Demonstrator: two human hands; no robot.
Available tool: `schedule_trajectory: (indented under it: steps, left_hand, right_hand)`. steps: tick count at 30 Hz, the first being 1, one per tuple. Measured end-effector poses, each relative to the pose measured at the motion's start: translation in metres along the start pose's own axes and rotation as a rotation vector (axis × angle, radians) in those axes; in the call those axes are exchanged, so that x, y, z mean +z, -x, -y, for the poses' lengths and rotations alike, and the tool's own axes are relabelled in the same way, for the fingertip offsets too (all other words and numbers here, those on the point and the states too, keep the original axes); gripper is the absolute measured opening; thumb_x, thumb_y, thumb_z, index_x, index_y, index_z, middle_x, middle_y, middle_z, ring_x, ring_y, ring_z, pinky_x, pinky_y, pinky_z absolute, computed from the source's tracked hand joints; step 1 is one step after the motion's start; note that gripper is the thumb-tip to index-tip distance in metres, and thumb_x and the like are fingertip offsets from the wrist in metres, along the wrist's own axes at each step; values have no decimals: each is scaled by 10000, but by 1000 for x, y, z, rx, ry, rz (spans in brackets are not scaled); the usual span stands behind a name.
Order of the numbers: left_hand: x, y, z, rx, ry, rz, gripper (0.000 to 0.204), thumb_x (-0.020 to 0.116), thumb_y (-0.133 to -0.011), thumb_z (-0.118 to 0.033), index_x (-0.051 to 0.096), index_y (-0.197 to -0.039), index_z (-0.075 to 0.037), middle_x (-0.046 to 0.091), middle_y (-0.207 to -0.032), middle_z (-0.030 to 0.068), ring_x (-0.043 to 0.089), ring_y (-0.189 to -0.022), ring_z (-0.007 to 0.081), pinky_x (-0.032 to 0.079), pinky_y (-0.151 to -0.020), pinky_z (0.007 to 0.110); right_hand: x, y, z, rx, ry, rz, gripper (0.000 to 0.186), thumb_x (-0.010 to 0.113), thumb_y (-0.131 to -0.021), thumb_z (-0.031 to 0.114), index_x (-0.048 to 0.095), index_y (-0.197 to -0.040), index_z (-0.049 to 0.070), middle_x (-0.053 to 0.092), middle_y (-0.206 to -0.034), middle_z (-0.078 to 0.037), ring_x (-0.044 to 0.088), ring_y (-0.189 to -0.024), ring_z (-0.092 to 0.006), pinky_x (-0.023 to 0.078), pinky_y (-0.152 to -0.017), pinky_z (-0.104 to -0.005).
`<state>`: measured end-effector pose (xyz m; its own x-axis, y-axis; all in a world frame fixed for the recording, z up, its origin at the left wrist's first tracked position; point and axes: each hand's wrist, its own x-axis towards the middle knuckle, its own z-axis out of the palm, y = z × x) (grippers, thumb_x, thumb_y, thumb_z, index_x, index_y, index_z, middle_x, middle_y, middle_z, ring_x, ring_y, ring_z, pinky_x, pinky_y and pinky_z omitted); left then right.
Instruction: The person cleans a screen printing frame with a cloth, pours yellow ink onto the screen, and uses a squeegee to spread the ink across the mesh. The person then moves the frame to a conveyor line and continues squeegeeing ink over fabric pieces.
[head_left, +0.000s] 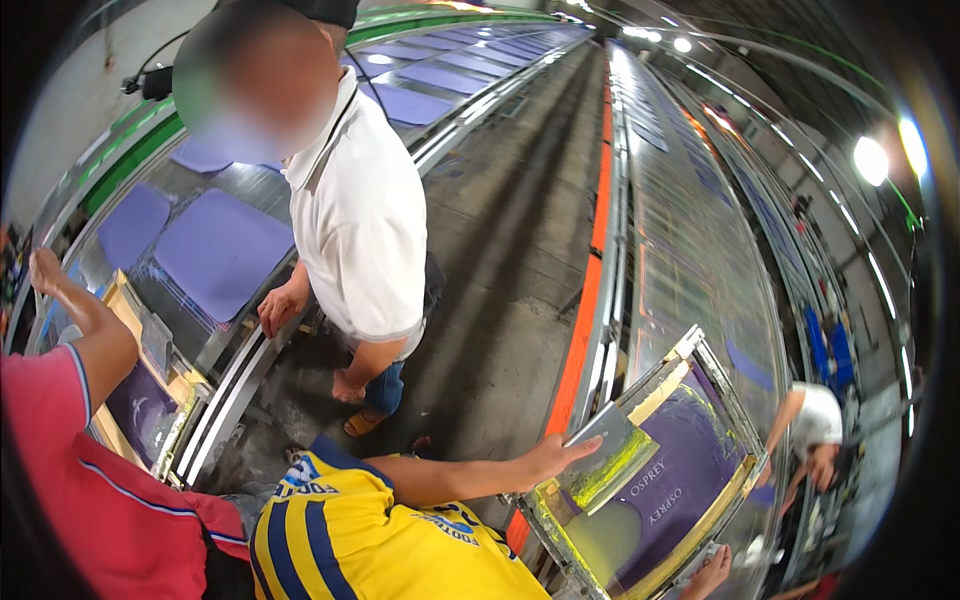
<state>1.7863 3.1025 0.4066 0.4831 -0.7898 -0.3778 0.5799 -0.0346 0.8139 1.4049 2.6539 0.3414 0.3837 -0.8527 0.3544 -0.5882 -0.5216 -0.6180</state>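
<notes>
My left hand [562,460] reaches out from my yellow sleeve and grips the upper edge of a squeegee [606,430], a flat grey blade smeared with yellow-green ink. The squeegee leans inside a screen-printing frame [735,375] with purple mesh [690,490] and pale lettering. A pool of yellowish ink [600,540] lies in the near corner of the mesh. At the lower edge, my right hand [710,575] is closed at the frame's near right side. Part of this hand is cut off by the picture's edge.
A long printing table [690,250] with an orange rail [597,240] runs away ahead. A person in white [365,220] stands in the aisle; a person in red [130,470] works at another screen frame [140,400] on the left. Purple panels [225,250] line the left table. Another person [815,420] bends at right.
</notes>
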Motion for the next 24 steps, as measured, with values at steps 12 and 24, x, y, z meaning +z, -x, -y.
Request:
schedule_trajectory:
  steps: [12, 24]
  left_hand:
    - [-172, -184, -173, 359, 311, -284, 624, 573, -957, -550, 641, -1195, 23, 683, -1088, 66, 614, -983, 118, 471, -861, 279]
    - [-252, -368, -292, 255, 491, -421, 461, 622, -954, -464, 672, -1108, -32, 688, -979, 6, 633, -849, 116, 491, -810, 294]
  right_hand:
    - [349, -325, 238, 11, -138, 402, 460, 633, -903, 184, 565, -1349, 94, 612, -1309, -165, 623, -1123, -316, 503, -950, -433]
    - [534, -500, 409, 90, -421, 439, 386, 566, -986, 264, 557, -1337, 101, 566, -904, -9, 491, -720, -106, 414, -579, -283]
